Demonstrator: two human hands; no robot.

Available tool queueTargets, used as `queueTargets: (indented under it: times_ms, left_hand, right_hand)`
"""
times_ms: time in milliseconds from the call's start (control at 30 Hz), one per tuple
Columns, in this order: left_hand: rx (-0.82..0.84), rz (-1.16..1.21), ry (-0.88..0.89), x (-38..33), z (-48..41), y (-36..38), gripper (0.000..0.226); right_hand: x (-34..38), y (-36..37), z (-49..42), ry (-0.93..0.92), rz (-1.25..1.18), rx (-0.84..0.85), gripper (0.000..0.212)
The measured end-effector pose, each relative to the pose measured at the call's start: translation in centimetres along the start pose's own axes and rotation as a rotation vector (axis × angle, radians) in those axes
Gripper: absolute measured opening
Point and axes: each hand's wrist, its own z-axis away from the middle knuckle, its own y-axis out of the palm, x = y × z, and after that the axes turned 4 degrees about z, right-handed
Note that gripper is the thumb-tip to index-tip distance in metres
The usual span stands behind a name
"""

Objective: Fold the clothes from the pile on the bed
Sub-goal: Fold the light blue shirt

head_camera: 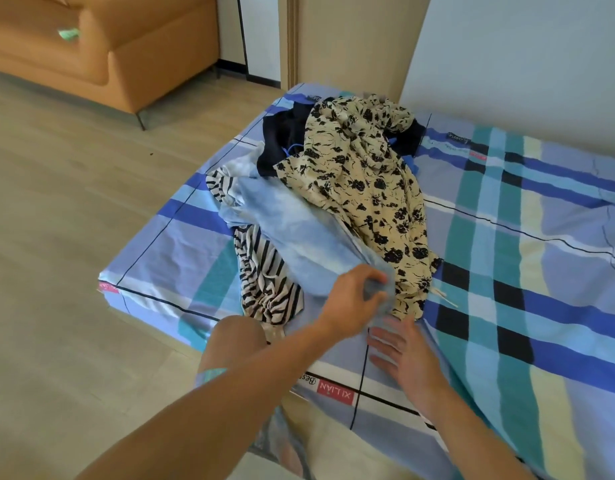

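Observation:
A pile of clothes lies on the left half of the bed [507, 306]. On top is a cream garment with black flowers [361, 188]. A light blue garment [292, 233] runs from the pile's middle toward me. Under it lie a black-and-white striped garment [264, 282] and a dark navy one [285, 133] at the back. My left hand [351, 303] grips the near end of the light blue garment. Just below it, my right hand [403, 355] rests flat on the sheet with straight fingers, touching the blue cloth's hanging end.
The bed carries a blue, teal and pale yellow plaid sheet; its right half is bare. An orange sofa [101, 46] stands at the back left on the wooden floor [56, 237]. A wall [524, 64] runs behind the bed. My knee [236, 344] is at the bed's near edge.

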Motion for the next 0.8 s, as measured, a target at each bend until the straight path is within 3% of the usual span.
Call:
queueTargets:
  times_ms: [133,233,300,367,433,500,567,600,667,733,800]
  left_hand:
    - [0.092,0.130,0.056,-3.3,3.4,1.9,0.012]
    - [0.165,0.268,0.038,-4.9,5.8,3.1,0.006]
    - [0.221,0.348,0.024,-5.4,6.8,3.6,0.002]
    - [0.263,0.521,-0.040,-5.4,7.7,3.5,0.010]
    - [0.198,0.735,-0.242,-5.1,8.1,3.5,0.019]
    - [-0.042,0.877,-0.548,-4.0,7.8,3.4,0.028]
    - [-0.258,0.967,-0.793,-3.0,6.8,2.8,0.040]
    - [-0.252,1.023,-0.834,-2.7,6.2,2.3,0.052]
    - [-0.149,1.143,-0.743,-2.6,4.5,0.9,0.068]
    - [-0.138,1.147,-0.679,-3.9,2.8,0.3,0.046]
    - [-0.154,0.985,-0.711,-5.7,1.2,0.7,0.034]
  right_hand:
    - [2.5,-1.3,1.4,0.027,-0.323,0.195,0.068]
    - [4.7,-2.2,2.8,0.044,-0.354,0.253,0.064]
    - [5.9,-2.5,3.5,0.035,-0.244,0.262,0.041]
    - [6.5,-2.2,3.9,0.032,-0.025,0.147,0.016]
    - [6.8,-1.9,4.0,-0.032,0.160,-0.045,0.022]
    - [7.6,-1.8,4.5,-0.140,0.242,-0.103,0.031]
    - [8.9,-2.0,6.2,-0.190,0.311,-0.061,0.034]
    - [9.5,-2.5,7.4,-0.202,0.345,-0.001,0.032]
    - [10.1,-3.4,9.5,-0.230,0.428,0.150,0.021]
    - [10.0,-4.6,11.5,-0.189,0.504,0.307,0.021]
    - [9.1,-6.2,12.3,-0.150,0.528,0.319,0.036]
